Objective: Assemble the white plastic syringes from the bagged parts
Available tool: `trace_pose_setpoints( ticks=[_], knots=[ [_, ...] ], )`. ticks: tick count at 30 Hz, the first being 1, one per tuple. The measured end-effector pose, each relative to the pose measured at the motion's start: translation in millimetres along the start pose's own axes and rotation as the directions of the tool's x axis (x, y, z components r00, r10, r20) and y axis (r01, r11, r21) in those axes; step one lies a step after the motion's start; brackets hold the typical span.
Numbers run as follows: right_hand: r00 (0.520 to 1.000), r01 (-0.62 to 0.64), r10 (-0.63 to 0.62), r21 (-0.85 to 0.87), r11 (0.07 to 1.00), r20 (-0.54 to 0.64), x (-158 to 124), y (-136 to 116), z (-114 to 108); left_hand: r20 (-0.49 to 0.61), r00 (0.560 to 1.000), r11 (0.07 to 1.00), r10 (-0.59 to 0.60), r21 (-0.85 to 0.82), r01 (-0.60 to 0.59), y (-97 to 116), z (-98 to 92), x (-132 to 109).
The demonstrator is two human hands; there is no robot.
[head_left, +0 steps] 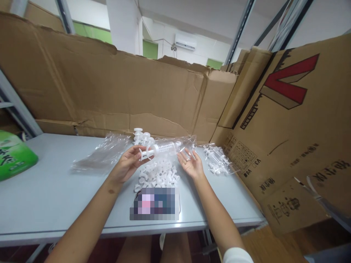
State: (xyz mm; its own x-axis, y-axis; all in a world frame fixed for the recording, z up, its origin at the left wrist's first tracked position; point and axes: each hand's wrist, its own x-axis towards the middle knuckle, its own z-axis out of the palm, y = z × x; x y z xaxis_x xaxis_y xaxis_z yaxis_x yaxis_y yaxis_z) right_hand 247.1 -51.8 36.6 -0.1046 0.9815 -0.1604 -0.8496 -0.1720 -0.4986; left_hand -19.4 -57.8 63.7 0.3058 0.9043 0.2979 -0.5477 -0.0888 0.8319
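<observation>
My left hand is closed around the plunger end of a clear plastic syringe with white parts. The syringe lies almost level above the table, its tip toward the right. Near that tip my right hand is turned palm up with fingers apart; whether it touches the clear plastic bag behind it, I cannot tell. Below the syringe is a pile of small white plastic caps. Several white plunger-like parts stand behind my left hand.
Clear plastic bags lie at left. A bag of syringes is at right. A phone-like device with a blurred screen lies in front on the grey table. Cardboard walls enclose the back and right. A green container stands far left.
</observation>
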Motion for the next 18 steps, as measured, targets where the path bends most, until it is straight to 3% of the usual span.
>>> trace_pose_setpoints(
  ticks=[5, 12, 15, 18],
  knots=[
    [0.998, 0.066, -0.066, 0.029, 0.997, -0.015, 0, -12, -4, -0.089, 0.995, 0.993, 0.048, -0.1, -0.057, 7, -8.7, 2],
    [0.981, 0.185, -0.183, 0.02, 0.983, -0.071, 1, -30, -12, -0.241, 0.948, 0.971, 0.208, -0.066, -0.23, 26, -26.7, 0],
    [0.975, 0.21, -0.209, 0.007, 0.978, -0.08, 2, -36, -16, -0.271, 0.92, 0.959, 0.284, 0.068, -0.276, 36, -32.5, -13],
    [0.972, 0.219, -0.216, 0.014, 0.976, -0.089, 2, -38, -17, -0.29, 0.903, 0.903, 0.317, 0.382, -0.194, 41, -42.8, -33]
  ],
)
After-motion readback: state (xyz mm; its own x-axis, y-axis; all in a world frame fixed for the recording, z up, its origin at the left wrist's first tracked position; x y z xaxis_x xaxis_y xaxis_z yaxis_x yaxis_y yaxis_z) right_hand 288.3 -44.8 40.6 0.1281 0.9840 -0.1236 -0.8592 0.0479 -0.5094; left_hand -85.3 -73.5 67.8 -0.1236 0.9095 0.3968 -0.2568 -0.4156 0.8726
